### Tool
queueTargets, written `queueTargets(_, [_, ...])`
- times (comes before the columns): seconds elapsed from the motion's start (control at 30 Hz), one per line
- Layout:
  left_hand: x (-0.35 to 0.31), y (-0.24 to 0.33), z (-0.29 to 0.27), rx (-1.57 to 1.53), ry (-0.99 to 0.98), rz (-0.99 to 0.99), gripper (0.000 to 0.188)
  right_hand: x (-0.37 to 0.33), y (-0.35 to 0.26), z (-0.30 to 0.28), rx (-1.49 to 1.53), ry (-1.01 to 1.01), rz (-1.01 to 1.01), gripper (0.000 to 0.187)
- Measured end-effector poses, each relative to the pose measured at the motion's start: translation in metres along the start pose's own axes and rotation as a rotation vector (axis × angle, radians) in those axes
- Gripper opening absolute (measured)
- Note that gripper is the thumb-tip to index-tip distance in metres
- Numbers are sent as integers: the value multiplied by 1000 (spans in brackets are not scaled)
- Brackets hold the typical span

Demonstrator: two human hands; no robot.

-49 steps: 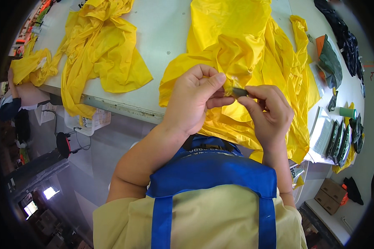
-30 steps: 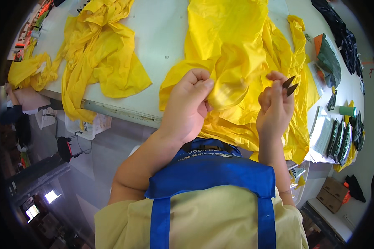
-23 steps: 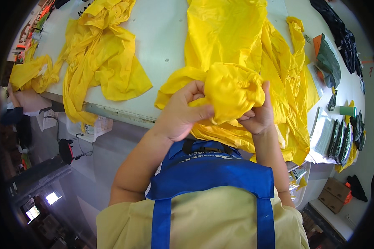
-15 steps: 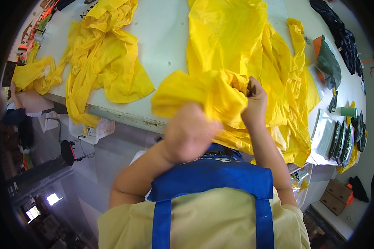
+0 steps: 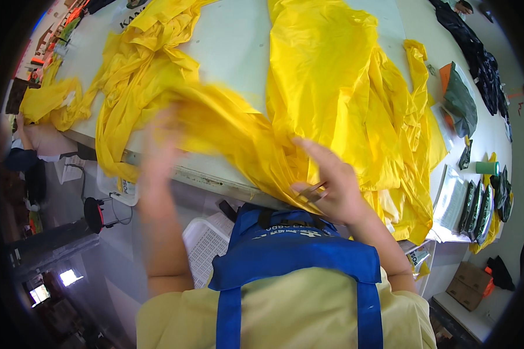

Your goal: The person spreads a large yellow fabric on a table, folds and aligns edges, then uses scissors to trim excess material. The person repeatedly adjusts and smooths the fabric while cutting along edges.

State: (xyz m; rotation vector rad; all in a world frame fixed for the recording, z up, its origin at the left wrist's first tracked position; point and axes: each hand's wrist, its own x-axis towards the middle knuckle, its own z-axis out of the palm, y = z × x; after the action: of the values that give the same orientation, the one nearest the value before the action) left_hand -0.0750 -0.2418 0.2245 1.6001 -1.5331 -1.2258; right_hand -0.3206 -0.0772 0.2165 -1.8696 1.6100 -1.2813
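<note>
A large yellow garment lies spread over the white table. My left hand is blurred by motion at the table's front edge. It pulls a fold of this yellow fabric out to the left. My right hand rests on the garment's near edge, index finger stretched over the cloth. It grips small thread snips between thumb and fingers. I wear a blue apron over a pale yellow shirt.
A second heap of yellow fabric lies at the table's left. On the right are a green-and-orange bag, black garments, a green roll and stacked packets. A white basket stands below the table. Another person is at far left.
My left hand swept the bunched yellow fabric from in front of me out to the left, opening it. My right hand came down to the garment's near edge with the snips.
</note>
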Motion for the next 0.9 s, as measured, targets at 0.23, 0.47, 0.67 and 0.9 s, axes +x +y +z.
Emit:
queueTargets(0.23, [66, 4, -79, 558, 955, 414, 56, -59, 138, -62, -601, 244, 535, 44])
queueTargets(0.47, [27, -25, 184, 648, -329, 605, 69, -53, 197, -71, -595, -21, 1079, 63])
queueTargets(0.67, [35, -113, 178, 566, -485, 317, 22, -61, 212, -62, -717, 95, 1104, 60])
queueTargets(0.9, [30, -83, 124, 565, -368, 483, 23, -38, 151, -52, -105, 130, 696, 30])
